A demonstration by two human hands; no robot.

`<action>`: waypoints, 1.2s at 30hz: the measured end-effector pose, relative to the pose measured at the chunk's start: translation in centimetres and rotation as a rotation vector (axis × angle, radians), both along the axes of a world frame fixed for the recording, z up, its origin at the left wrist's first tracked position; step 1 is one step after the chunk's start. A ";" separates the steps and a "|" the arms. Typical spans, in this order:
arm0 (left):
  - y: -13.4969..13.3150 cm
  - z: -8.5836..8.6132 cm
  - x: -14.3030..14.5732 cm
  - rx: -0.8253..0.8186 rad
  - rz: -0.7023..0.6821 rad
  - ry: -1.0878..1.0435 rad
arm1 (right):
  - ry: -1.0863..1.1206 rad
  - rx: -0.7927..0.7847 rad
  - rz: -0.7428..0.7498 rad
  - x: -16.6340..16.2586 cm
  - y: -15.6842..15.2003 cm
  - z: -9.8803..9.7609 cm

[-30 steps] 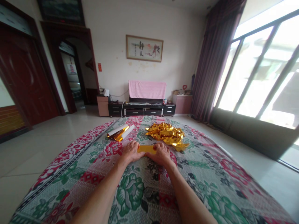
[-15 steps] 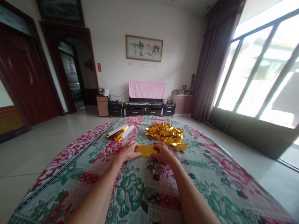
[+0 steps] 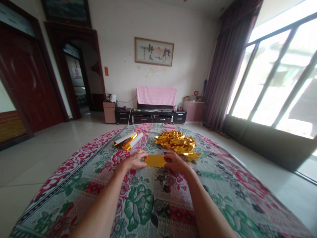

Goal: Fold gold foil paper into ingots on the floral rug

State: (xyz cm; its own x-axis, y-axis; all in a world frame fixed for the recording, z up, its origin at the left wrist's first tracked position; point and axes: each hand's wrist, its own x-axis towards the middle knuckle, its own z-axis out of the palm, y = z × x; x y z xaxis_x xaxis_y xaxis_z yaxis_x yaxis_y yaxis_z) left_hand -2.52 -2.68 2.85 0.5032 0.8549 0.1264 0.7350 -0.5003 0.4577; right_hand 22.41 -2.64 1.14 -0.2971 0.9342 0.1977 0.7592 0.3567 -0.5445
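Note:
Between my two hands a flat strip of gold foil paper lies level, low over the patterned tablecloth. My left hand grips its left end, thumb along the near edge and fingers at the far side. At the right end, my right hand pinches it in the same manner. Just beyond my right hand is a heap of folded gold foil pieces. Farther off, ahead of my left hand, lie loosely rolled gold foil sheets with white backs.
The cloth covers a round-edged table. Past it, a low black cabinet stands against the wall, with a pink cloth draped over something on top. To the right are a purple curtain and a large window.
My hands have moved slightly apart, uncovering more of the gold strip between them. Both still hold its ends. The heap and the rolled sheets stay where they were.

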 end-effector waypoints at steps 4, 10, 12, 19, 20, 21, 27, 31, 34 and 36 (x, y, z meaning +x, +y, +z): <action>-0.3 0.3 0.2 -0.043 0.053 0.015 | -0.003 0.009 -0.004 -0.1 -0.4 0.4; 0.1 0.3 0.5 -0.038 0.046 -0.015 | -0.019 0.011 -0.003 -0.3 -0.7 1.1; 0.3 0.1 0.7 0.002 0.049 -0.011 | -0.040 0.018 -0.022 -0.6 -0.7 1.2; 0.1 -0.7 1.2 0.142 0.118 -0.009 | -0.075 0.130 -0.261 -2.5 -1.2 0.6; 0.1 -0.7 1.1 0.156 0.110 -0.008 | -0.083 0.137 -0.269 -2.8 -1.3 0.5; 0.1 -0.8 1.1 0.168 0.099 -0.010 | -0.098 0.134 -0.261 -3.1 -1.4 0.5; 0.3 -0.9 1.0 0.176 0.074 -0.041 | -0.182 0.153 -0.244 -3.9 -1.7 0.3; 0.2 -1.0 1.0 0.150 0.110 -0.080 | -0.141 0.142 -0.252 -3.9 -1.6 0.3; 0.2 -1.1 1.1 0.109 0.140 -0.124 | -0.074 0.111 -0.245 -3.9 -1.4 0.6; 0.2 -1.1 1.2 0.086 0.153 -0.142 | -0.039 0.101 -0.239 -4.0 -1.3 0.8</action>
